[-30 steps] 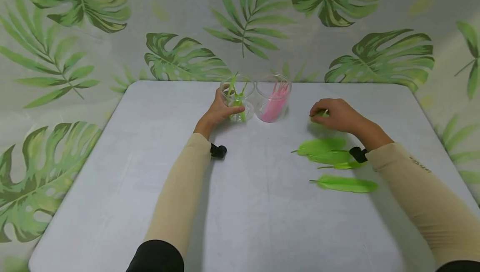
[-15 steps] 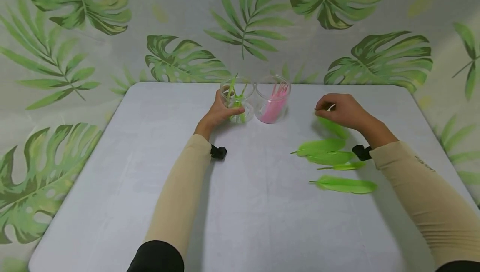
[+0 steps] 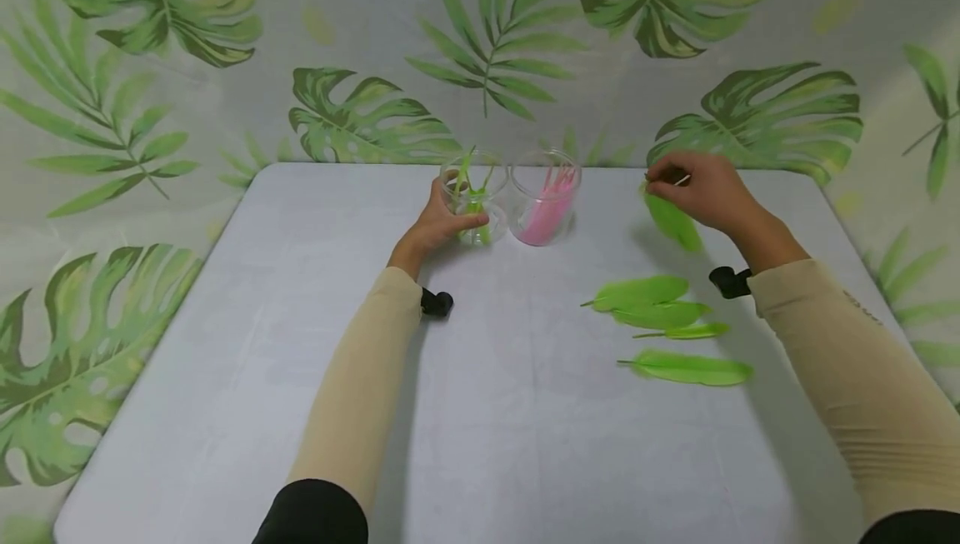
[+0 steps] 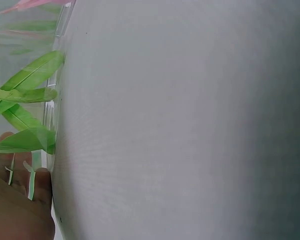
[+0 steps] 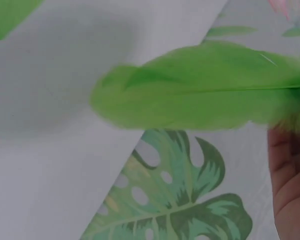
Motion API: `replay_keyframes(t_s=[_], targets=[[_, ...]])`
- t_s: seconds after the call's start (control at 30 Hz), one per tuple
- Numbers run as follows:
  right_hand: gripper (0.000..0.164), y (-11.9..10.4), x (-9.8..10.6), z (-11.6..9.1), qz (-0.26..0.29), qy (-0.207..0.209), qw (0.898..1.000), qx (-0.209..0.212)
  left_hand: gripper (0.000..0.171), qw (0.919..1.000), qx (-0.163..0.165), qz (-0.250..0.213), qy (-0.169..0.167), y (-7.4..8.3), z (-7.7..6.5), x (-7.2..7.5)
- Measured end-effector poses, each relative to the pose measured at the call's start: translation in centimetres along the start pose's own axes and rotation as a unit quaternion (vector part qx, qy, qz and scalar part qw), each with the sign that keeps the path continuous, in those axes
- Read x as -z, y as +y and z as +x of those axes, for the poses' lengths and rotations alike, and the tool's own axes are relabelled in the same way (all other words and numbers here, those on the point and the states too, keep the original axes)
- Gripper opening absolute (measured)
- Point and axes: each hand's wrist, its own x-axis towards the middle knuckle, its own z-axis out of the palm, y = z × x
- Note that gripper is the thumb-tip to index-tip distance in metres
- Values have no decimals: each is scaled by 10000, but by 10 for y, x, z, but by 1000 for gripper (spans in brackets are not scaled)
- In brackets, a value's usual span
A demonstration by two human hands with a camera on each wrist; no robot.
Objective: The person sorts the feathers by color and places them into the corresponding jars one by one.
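My left hand (image 3: 435, 223) grips the side of a clear plastic jar (image 3: 498, 227) near the back of the table, its thumb across the front. Several green feathers (image 4: 32, 72) lean inside that jar. Off to the right, above the table, my right hand (image 3: 705, 186) pinches a green feather (image 3: 672, 221) by its quill, vane hanging down. In the right wrist view this feather (image 5: 200, 90) stretches sideways from the fingers. More green feathers (image 3: 652, 315) lie on the table below the right hand, one (image 3: 690, 367) apart and nearer the front.
A second clear jar (image 3: 525, 182) with pink feathers (image 3: 547, 215) stands right beside the first. The white table (image 3: 480, 444) backs onto a leaf-print cloth (image 3: 525, 44).
My right hand has risen and moved back and right, lifting the feather so that more of it hangs in view. My left hand stays at the jar.
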Motion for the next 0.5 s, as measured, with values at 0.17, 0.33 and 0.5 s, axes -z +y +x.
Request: replay_keyframes(t_s=[0.17,0.33,0.5], targets=[[25,-3,6,10,202,477,9985,-203,96,10000,41,17,3,-1,-1,-1],[26,-13,17,25,448,1179,9917,-238,96,10000,28,-47,-22,0,-1,-2],[32,-31,30,49,765,1743,9806,-471,97,10000,-2,-64,21,0,0,-2]])
